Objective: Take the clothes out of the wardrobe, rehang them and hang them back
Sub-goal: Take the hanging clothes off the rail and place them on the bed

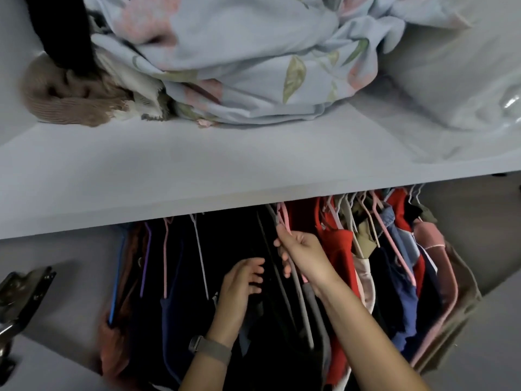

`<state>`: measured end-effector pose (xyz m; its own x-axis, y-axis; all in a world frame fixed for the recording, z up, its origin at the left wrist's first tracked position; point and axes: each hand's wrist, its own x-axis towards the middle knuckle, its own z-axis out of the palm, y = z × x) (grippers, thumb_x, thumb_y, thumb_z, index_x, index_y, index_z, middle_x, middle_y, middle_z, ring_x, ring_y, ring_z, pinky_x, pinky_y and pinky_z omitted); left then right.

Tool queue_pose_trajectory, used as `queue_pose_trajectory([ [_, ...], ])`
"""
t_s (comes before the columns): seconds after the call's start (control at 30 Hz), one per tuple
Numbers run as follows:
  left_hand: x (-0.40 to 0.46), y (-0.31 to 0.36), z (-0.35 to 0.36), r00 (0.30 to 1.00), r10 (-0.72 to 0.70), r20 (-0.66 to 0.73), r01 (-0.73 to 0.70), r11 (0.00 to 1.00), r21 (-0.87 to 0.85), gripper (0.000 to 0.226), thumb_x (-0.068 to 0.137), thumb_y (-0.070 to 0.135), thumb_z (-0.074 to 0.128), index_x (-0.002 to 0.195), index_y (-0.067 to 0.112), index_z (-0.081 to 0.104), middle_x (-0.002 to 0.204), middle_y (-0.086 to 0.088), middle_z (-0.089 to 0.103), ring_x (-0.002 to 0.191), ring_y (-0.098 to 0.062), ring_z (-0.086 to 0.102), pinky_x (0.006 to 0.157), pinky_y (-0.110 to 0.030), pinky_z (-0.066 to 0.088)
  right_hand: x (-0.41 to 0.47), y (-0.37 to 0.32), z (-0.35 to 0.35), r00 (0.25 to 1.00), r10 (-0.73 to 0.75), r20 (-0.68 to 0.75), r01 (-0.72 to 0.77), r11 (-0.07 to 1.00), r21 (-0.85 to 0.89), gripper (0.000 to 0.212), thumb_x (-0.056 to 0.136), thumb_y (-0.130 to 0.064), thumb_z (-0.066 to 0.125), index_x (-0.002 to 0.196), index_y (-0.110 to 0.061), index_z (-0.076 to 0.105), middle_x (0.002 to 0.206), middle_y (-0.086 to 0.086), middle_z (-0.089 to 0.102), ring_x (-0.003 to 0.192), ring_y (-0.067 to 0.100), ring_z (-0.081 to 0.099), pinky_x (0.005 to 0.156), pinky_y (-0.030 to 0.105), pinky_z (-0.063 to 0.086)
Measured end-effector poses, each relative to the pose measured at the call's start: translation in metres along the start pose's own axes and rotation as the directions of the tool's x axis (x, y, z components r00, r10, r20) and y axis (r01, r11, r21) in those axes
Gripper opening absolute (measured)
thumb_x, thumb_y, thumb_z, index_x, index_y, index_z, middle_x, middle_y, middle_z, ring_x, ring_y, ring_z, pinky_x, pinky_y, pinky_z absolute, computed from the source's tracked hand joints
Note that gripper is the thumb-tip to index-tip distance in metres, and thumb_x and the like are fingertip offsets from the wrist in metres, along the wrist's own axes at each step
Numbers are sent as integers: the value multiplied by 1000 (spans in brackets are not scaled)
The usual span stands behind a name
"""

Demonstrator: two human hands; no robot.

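Observation:
Clothes hang in a tight row under the white wardrobe shelf. Dark garments fill the left and middle; a red top, blue pieces and a pink garment hang to the right. My right hand grips the necks of a grey hanger and a pink hanger just below the shelf edge. My left hand, with a watch on its wrist, reaches with spread fingers among the dark clothes, holding nothing. The rail itself is hidden behind the shelf.
On the shelf lie a pale blue floral blanket, a brown knitted item, a black garment and a white plastic-wrapped bundle. A metal door hinge sits at the left on the wardrobe side.

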<state>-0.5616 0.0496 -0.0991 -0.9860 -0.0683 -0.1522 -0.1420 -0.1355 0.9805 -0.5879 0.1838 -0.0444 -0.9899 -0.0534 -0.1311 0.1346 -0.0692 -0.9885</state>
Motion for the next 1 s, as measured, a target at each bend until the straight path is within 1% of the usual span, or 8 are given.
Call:
queue_pose_trajectory([
  [0.13,-11,7,38,979,-31,200,49,995,-88,42,100,33,34,100,5,66,81,-3,68,74,-14,64,69,-27,51,-42,19,-26,991,69,116,-50,986,-158,37,97,-31,51,74,-5,61,45,-2,49,29,10,44,34,19,37],
  [0.27,-35,-11,79,950,-184,253,261,913,-315,27,96,28,45,96,5,59,82,-10,60,68,-18,61,61,-29,51,-79,40,-66,990,127,58,-108,959,-262,39,96,-37,54,68,-11,62,44,-4,49,30,11,42,36,21,38],
  [0.37,-65,-25,112,932,-149,330,260,910,-322,20,95,20,47,97,4,59,88,-12,65,67,-17,62,53,-24,49,-115,41,-109,987,160,20,-139,910,-390,41,91,-41,60,71,-6,64,46,-5,53,33,13,47,41,24,40],
  [0.5,-109,-39,157,909,-122,398,270,901,-341,20,89,18,52,102,3,56,95,-16,65,86,-26,63,69,-27,55,-162,33,-166,981,169,-91,-191,804,-563,35,82,-42,71,70,-11,63,49,-5,53,36,9,47,46,23,41],
  [0.6,-135,-42,184,885,-107,452,291,887,-359,22,84,14,55,105,7,58,91,-8,67,91,-24,65,74,-28,56,-194,39,-199,981,29,-192,-161,677,-719,36,78,-45,73,72,-11,66,49,-6,45,47,5,42,51,19,34],
  [0.7,-156,-50,207,865,-107,490,292,901,-320,17,82,11,57,99,9,59,98,-8,67,101,-26,63,77,-27,55,-223,52,-219,954,-83,-287,-166,652,-740,34,74,-45,75,70,-13,64,52,-6,48,53,6,45,53,18,35],
  [0.87,-187,-63,223,771,-151,619,268,958,-99,19,90,11,55,107,8,62,106,-13,70,104,-25,65,82,-30,54,-276,75,-234,876,-122,-467,-268,683,-680,38,71,-43,76,58,-19,50,54,-3,48,53,11,43,57,32,39],
  [1.0,-205,-60,229,646,-184,741,162,982,102,27,87,25,57,102,3,67,97,-10,73,99,-24,68,87,-37,53,-322,77,-229,730,-100,-676,-396,744,-538,48,67,-53,74,59,-13,48,51,-3,42,50,11,36,52,29,34],
])
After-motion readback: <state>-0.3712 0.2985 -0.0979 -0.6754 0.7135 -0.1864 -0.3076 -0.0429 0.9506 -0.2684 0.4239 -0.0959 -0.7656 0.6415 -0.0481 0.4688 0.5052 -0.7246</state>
